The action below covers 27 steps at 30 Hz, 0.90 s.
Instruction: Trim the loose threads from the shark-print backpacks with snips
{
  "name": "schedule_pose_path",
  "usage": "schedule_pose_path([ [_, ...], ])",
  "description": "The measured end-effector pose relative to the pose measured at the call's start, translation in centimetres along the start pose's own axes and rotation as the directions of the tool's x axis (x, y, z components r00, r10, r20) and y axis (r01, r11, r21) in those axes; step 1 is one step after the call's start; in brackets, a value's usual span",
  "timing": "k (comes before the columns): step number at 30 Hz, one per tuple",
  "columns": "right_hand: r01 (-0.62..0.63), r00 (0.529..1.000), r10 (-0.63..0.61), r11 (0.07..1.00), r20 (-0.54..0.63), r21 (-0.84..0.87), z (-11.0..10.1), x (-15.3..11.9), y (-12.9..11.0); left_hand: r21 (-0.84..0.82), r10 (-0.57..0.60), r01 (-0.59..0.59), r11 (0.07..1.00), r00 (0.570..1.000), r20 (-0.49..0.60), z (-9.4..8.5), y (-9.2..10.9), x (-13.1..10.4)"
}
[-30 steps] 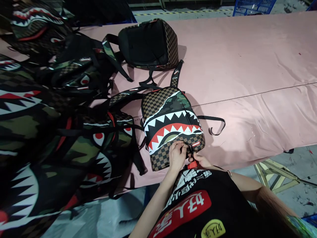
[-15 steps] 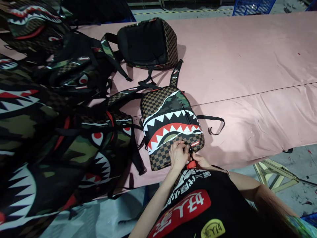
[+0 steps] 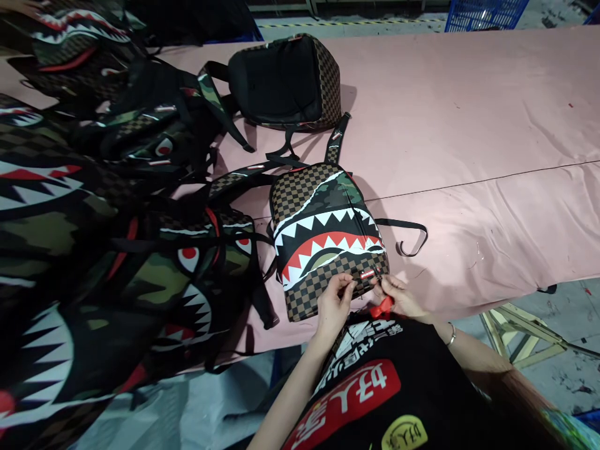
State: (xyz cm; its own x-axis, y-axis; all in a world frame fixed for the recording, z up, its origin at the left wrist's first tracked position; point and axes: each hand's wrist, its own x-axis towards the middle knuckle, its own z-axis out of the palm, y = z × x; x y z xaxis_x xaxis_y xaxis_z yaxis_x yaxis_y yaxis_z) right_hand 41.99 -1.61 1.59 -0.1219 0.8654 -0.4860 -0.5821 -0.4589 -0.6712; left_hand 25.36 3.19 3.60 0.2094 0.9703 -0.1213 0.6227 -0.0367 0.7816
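Observation:
A backpack (image 3: 300, 219) with a brown check pattern and a printed shark mouth lies on the pink-covered table, its lower edge towards me. My left hand (image 3: 335, 300) is at its bottom edge, thumb and fingers pinched together; whatever is between them is too small to make out. To its right, my right hand (image 3: 400, 297) is closed around what look like small scissors (image 3: 382, 307) with red handles. Their dark tip points at the bag's lower right corner, near a small red label (image 3: 368, 274). The two hands are apart.
More shark-print backpacks (image 3: 187, 281) are heaped on the left. Another backpack (image 3: 281, 84) lies back side up beyond mine, straps loose. A black strap (image 3: 407, 225) trails right across the pink table cover (image 3: 492, 125). A wooden trestle (image 3: 520, 334) stands below; a blue crate (image 3: 485, 14) is behind.
My hands were close together at the bag's bottom edge and have moved apart. The right hand has shifted right with the red-handled scissors. The backpack stays in place on the table.

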Motion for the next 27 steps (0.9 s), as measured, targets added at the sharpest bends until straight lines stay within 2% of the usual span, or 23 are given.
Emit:
schedule_pose_path([
  [2, 0.166, 0.978, -0.189, 0.963, -0.088, -0.214, -1.6, 0.0, -1.5, -0.017, 0.106, -0.105, 0.994, 0.992, 0.065, 0.2, 0.2, -0.3],
  [4, 0.24, 0.938, -0.322, 0.868, -0.126, -0.434, -3.3, 0.2, -2.7, 0.083, 0.235, -0.245, 0.966, 0.966, 0.108, 0.6, 0.4, -0.2],
  [6, 0.23, 0.933, -0.346, 0.787, -0.102, -0.573, -4.8, 0.7, -3.4, 0.244, 0.308, -0.332, 0.911, 0.942, 0.132, 1.1, 0.6, 0.2],
  [8, 0.221, 0.943, -0.33, 0.73, -0.05, -0.647, -5.8, 1.2, -3.7, 0.362, 0.317, -0.351, 0.864, 0.936, 0.15, 1.8, 0.8, 0.7],
  [13, 0.253, 0.952, -0.293, 0.591, 0.088, -0.766, -6.7, 2.3, -4.4, 0.373, 0.322, -0.371, 0.851, 0.928, 0.189, 2.5, 1.7, 0.7],
  [15, 0.271, 0.955, -0.257, 0.555, 0.148, -0.786, -6.7, 2.7, -4.9, 0.285, 0.348, -0.432, 0.856, 0.887, 0.303, 2.1, 2.0, 0.3],
  [17, 0.276, 0.959, -0.212, 0.548, 0.189, -0.789, -6.7, 3.1, -5.4, 0.155, 0.351, -0.473, 0.867, 0.801, 0.485, 1.6, 2.2, -0.3],
  [18, 0.271, 0.962, -0.188, 0.55, 0.199, -0.79, -6.8, 3.3, -5.7, 0.103, 0.339, -0.47, 0.876, 0.754, 0.562, 1.3, 2.2, -0.5],
  [19, 0.267, 0.963, -0.167, 0.551, 0.21, -0.79, -6.8, 3.5, -5.9, 0.075, 0.316, -0.452, 0.889, 0.724, 0.612, 1.1, 2.2, -0.8],
  [20, 0.271, 0.963, -0.152, 0.548, 0.224, -0.791, -6.9, 3.7, -6.1, 0.072, 0.288, -0.424, 0.903, 0.72, 0.632, 0.9, 2.1, -1.1],
  [24, 0.329, 0.943, -0.127, 0.469, 0.306, -0.82, -7.0, 4.7, -6.9, 0.078, 0.201, -0.303, 0.95, 0.781, 0.592, 0.6, 2.2, -1.5],
  [27, 0.351, 0.935, -0.1, 0.388, 0.34, -0.852, -6.7, 5.2, -7.6, 0.08, 0.173, -0.262, 0.962, 0.806, 0.566, 0.7, 2.2, -1.5],
])
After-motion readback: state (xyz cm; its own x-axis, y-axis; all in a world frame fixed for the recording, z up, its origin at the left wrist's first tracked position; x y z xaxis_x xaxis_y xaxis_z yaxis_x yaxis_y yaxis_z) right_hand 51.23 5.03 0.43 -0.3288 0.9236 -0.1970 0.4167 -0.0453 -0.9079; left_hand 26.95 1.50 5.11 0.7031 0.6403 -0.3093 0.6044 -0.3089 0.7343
